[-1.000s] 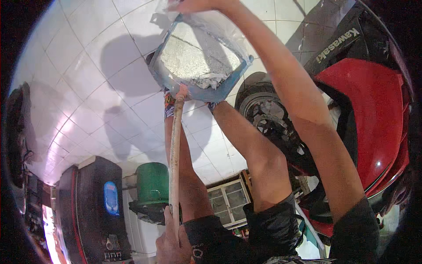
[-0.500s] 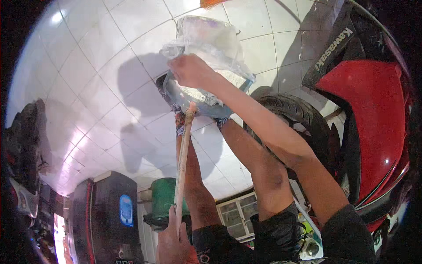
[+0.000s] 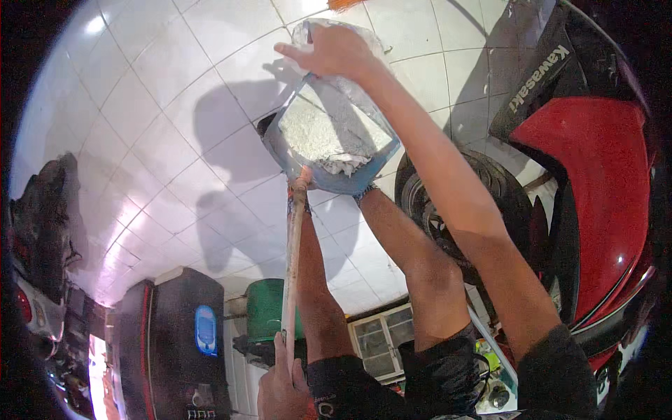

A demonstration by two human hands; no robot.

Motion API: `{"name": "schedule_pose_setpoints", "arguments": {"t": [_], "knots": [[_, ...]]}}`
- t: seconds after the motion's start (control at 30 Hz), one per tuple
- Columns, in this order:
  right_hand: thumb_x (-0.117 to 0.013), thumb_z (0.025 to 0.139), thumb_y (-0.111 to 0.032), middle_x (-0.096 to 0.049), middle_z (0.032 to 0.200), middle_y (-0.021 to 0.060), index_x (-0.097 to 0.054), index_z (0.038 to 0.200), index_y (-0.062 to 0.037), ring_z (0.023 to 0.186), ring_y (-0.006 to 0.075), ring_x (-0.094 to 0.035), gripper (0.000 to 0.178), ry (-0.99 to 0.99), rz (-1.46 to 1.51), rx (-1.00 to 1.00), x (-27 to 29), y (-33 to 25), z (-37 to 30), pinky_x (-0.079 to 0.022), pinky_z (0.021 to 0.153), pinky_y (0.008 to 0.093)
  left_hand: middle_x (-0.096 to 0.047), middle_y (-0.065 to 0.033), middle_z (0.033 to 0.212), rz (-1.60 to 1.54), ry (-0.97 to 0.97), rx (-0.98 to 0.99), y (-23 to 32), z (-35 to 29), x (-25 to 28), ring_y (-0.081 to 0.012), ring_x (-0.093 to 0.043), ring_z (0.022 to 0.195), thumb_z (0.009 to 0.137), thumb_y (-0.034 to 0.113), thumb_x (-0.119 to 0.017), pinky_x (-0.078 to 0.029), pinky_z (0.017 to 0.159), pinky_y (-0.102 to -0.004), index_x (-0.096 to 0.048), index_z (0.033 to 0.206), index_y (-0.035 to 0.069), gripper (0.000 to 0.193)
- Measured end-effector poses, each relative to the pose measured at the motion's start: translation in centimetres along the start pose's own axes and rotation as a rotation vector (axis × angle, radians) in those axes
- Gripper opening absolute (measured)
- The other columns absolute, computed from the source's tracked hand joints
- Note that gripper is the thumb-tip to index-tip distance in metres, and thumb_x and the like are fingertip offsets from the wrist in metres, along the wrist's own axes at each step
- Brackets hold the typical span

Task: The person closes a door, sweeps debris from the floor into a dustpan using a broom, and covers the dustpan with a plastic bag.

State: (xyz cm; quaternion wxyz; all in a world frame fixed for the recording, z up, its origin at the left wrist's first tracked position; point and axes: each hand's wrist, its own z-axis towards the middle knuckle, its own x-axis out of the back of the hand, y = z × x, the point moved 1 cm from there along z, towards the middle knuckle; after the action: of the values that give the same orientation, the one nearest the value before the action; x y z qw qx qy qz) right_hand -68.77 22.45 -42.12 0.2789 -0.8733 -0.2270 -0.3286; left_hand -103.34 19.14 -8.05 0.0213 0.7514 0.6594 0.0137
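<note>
My left hand (image 3: 283, 385) is closed around the lower end of a long pale handle (image 3: 290, 273). At its far end is a bluish dustpan (image 3: 353, 185), resting by my feet. Whitish, crumbly material (image 3: 322, 133) fills much of the pan. At the pan's far edge, my right hand (image 3: 339, 52) reaches over a crumpled clear plastic bag (image 3: 304, 31), mostly hidden behind it. The right thumb sticks out to the left, apart from the other fingers. Some of those fingers are turned out of sight against the plastic.
A red and black motorcycle (image 3: 581, 175) stands on the right, its tyre (image 3: 490, 203) close to my right leg. A dark cabinet (image 3: 175, 343) and a green bucket (image 3: 264, 308) are at lower left. White tiles (image 3: 161, 105) cover the floor. Something orange (image 3: 343, 3) shows at the top edge.
My right hand has moved away from me, off the near side of the plastic and over its far part, with the thumb now spread. More of the pan's contents shows. The left hand keeps its hold.
</note>
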Motion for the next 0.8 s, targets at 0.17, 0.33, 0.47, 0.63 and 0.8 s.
{"name": "schedule_pose_setpoints", "arguments": {"t": [0.17, 0.33, 0.47, 0.63, 0.8], "knots": [[-0.055, 0.075, -0.059, -0.065, 0.087, 0.0174, -0.062, 0.098, -0.0042, 0.086, 0.0325, -0.064, 0.060, 0.045, -0.291, 0.198, 1.0, -2.0, 0.5, -0.049, 0.075, 0.0424, -0.057, -0.0251, 0.071, -0.008, -0.122, 0.198, 1.0, 0.5, 1.4, -0.0357, -0.055, 0.058, 0.093, 0.022, -0.042, -0.042, 0.052, -0.0432, -0.024, 0.142, 0.007, 0.054], [-0.068, 0.065, -0.015, -0.065, 0.092, 0.0156, -0.058, 0.103, -0.0053, 0.089, 0.0309, -0.063, 0.040, -0.104, -0.483, 0.319, -0.6, -3.2, 2.5, -0.050, 0.075, 0.0402, -0.060, -0.0280, 0.082, -0.105, -0.165, 0.087, 0.3, -0.1, 2.1, -0.0444, -0.058, 0.072, 0.093, 0.024, -0.042, -0.043, 0.058, -0.0477, -0.018, 0.143, 0.009, 0.058], [-0.063, 0.068, -0.011, -0.065, 0.088, 0.0178, -0.062, 0.091, -0.0041, 0.086, 0.0326, -0.063, 0.024, -0.267, -0.598, 0.566, -2.9, -1.6, 5.3, -0.050, 0.073, 0.0406, -0.059, -0.0305, 0.095, -0.200, -0.246, 0.164, 0.6, 0.6, 2.5, -0.0460, -0.057, 0.084, 0.093, 0.026, -0.041, -0.044, 0.065, -0.0493, -0.017, 0.143, 0.010, 0.058], [-0.063, 0.068, -0.014, -0.065, 0.085, 0.0188, -0.064, 0.085, -0.0038, 0.084, 0.0318, -0.063, 0.020, -0.247, -0.446, 0.552, -2.6, -2.5, 5.5, -0.050, 0.074, 0.0414, -0.056, -0.0318, 0.104, -0.260, -0.243, 0.117, -0.7, 0.6, 1.9, -0.0478, -0.056, 0.090, 0.093, 0.024, -0.040, -0.045, 0.069, -0.0502, -0.018, 0.143, 0.010, 0.056], [-0.062, 0.068, -0.008, -0.063, 0.087, 0.0161, -0.059, 0.087, -0.0047, 0.082, 0.0320, -0.062, 0.020, -0.239, -0.412, 0.623, -4.7, -4.8, 3.8, -0.050, 0.068, 0.0407, -0.056, -0.0309, 0.104, -0.055, -0.151, -0.108, -3.0, 0.2, 0.1, -0.0470, -0.057, 0.082, 0.093, 0.021, -0.041, -0.045, 0.063, -0.0493, -0.021, 0.142, 0.009, 0.054]]}}
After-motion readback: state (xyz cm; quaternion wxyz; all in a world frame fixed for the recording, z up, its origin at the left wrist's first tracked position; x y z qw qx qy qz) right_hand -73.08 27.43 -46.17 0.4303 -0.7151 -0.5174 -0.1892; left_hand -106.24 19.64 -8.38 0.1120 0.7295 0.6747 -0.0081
